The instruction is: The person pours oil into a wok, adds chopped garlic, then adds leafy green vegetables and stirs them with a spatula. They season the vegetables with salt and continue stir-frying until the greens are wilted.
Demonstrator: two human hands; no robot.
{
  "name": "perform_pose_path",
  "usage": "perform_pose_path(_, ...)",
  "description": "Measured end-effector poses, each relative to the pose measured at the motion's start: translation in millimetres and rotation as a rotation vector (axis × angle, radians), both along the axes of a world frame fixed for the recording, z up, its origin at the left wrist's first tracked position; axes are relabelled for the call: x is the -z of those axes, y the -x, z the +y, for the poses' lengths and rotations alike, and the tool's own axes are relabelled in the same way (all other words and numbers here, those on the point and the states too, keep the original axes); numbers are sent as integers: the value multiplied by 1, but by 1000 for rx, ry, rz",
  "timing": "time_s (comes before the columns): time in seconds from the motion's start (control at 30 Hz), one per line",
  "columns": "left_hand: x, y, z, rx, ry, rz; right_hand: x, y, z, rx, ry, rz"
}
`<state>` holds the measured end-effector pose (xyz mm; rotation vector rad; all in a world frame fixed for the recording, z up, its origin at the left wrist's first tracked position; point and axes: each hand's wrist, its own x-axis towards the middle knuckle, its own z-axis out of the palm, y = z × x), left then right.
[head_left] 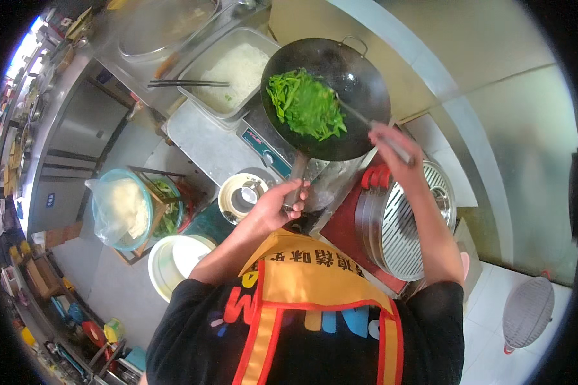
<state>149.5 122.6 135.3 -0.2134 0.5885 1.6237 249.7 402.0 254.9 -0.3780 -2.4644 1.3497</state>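
Note:
A dark wok (366, 96) with a loop at its far rim sits over a cooker (263, 151) that has a dial. Chopped green leafy vegetables (302, 106) lie in the left part of the wok, some smeared by motion. My left hand (287, 202) is closed round the wok's handle (300, 168). In my right hand (398, 151) is the grip of a metal spatula (359, 117). Its shaft slants down to the left into the wok, and its blade is hidden among the greens.
Beside the wok stands a tub (202, 106) of white food, with chopsticks (189, 83) across its rim. A round slotted steel steamer (408, 234) is near my right forearm. Left are a white bucket (167, 273), a blue basin (103, 221) and a bowl (228, 208).

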Motion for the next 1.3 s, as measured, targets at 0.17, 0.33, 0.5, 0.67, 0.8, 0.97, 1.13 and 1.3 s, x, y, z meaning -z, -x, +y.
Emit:
perform_pose_path(0.17,-10,1,1,4,61,26,-12,-24,-38,-384,-508,49)
perform_pose_path(0.33,-2,1,1,5,41,-10,24,20,-24,-352,-594,74)
perform_pose_path(0.5,2,0,-3,3,11,-3,-17,-13,-46,-472,-628,-5)
perform_pose_path(0.67,-22,-6,2,56,156,254,12,-19,-55,-437,-726,-70)
perform_pose_path(0.8,1,3,1,55,163,108,56,18,-31,-437,-728,36)
perform_pose_path(0.97,6,9,2,57,101,87,38,-18,-76,-452,-785,32)
perform_pose_path(1.13,24,10,3,110,115,74,72,7,-29,-371,-765,-226)
perform_pose_path(1.3,9,-13,7,22,159,95,51,-55,-58,-490,-724,-8)
